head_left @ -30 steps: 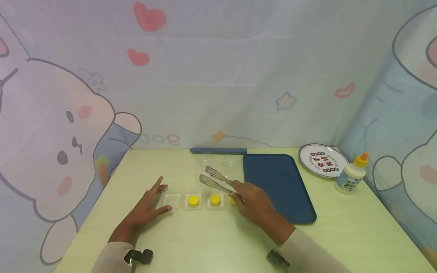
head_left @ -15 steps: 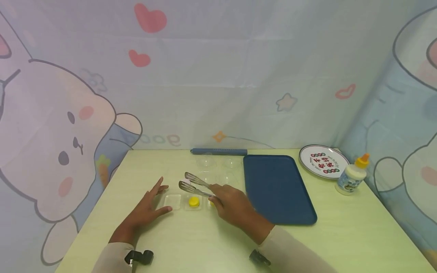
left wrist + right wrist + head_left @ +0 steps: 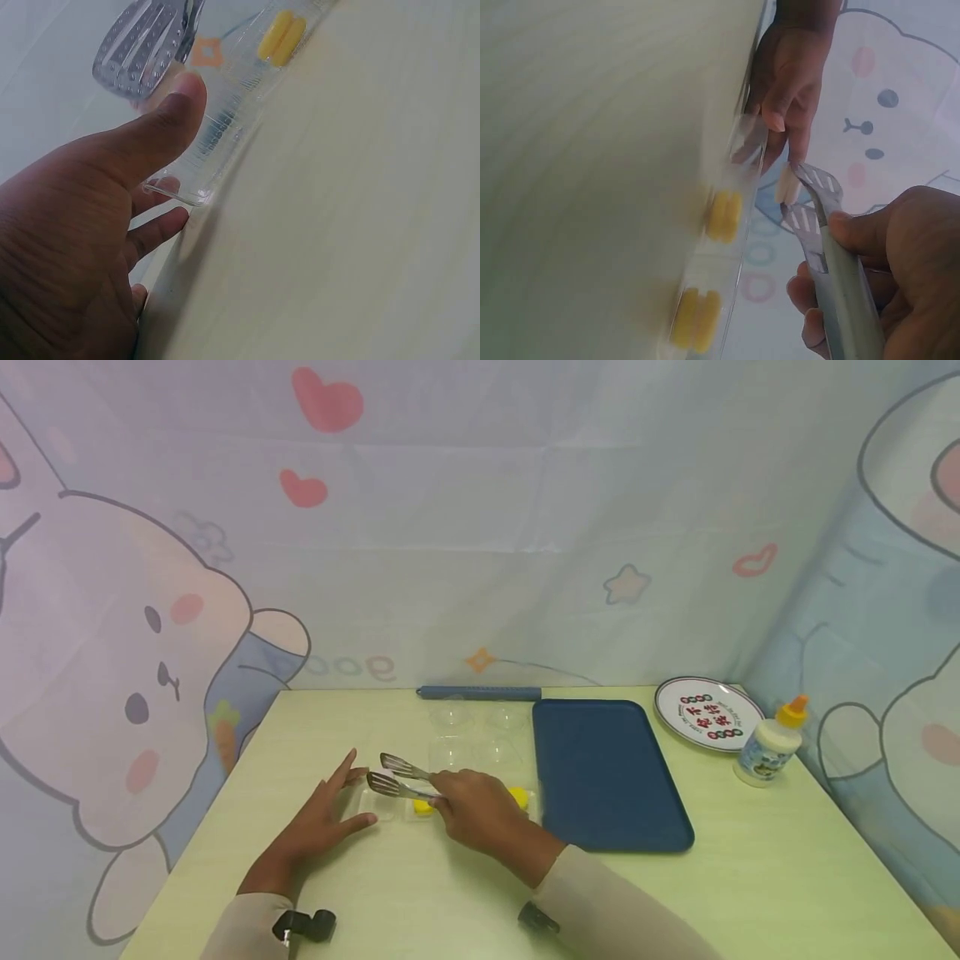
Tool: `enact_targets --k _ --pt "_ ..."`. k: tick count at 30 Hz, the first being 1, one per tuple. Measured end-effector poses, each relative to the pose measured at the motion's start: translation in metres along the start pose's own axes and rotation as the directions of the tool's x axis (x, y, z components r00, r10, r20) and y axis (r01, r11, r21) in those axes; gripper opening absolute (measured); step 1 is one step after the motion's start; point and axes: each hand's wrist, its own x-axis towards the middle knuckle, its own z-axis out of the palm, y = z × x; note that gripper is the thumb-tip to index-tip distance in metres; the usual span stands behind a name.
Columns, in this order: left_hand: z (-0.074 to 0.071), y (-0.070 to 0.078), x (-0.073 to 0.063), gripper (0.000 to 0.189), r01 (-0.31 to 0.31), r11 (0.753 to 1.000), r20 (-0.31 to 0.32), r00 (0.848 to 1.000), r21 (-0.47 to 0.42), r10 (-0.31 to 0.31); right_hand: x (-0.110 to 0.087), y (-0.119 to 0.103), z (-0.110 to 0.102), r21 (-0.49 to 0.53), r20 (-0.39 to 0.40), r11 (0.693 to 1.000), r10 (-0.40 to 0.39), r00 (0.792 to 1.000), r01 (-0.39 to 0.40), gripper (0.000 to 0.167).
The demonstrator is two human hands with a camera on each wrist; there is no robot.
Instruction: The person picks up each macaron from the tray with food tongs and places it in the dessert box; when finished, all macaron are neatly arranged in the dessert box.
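My right hand (image 3: 480, 810) grips metal tongs (image 3: 840, 274) with slotted ends. Between those ends sits a pale macaron (image 3: 786, 182), held above the left end of a clear plastic tray (image 3: 378, 807). Yellow macarons (image 3: 696, 319) stand in the tray's other compartments, partly hidden by my right hand in the head view. The compartment below the tongs, at the left end, has nothing in it. My left hand (image 3: 318, 818) lies beside that end, thumb and fingers spread around it; whether it touches the tray, I cannot tell.
Behind the tray lies a clear plastic piece with round bumps (image 3: 450, 750). To the right is a dark blue tray (image 3: 611, 777), then a printed white plate (image 3: 708, 714) and a bottle with an orange cap (image 3: 770, 747). A blue-grey bar (image 3: 480, 692) lies along the back edge.
My right hand has moved left along the tray with the tongs and pale macaron, from above the right compartments to the left end. My left hand has stayed put.
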Motion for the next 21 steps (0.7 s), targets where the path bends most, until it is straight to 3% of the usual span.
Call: enact_targets --k 12,21 --pt "0.0 -0.003 0.0 0.113 -0.017 0.999 0.001 1.0 -0.03 0.017 0.023 -0.018 0.007 -0.107 0.186 0.993 0.064 0.98 -0.045 0.011" --pt "0.0 -0.002 0.0 0.113 0.01 1.0 0.006 1.0 -0.021 -0.01 0.031 -0.024 0.003 -0.124 0.242 0.99 0.101 0.965 -0.073 0.013"
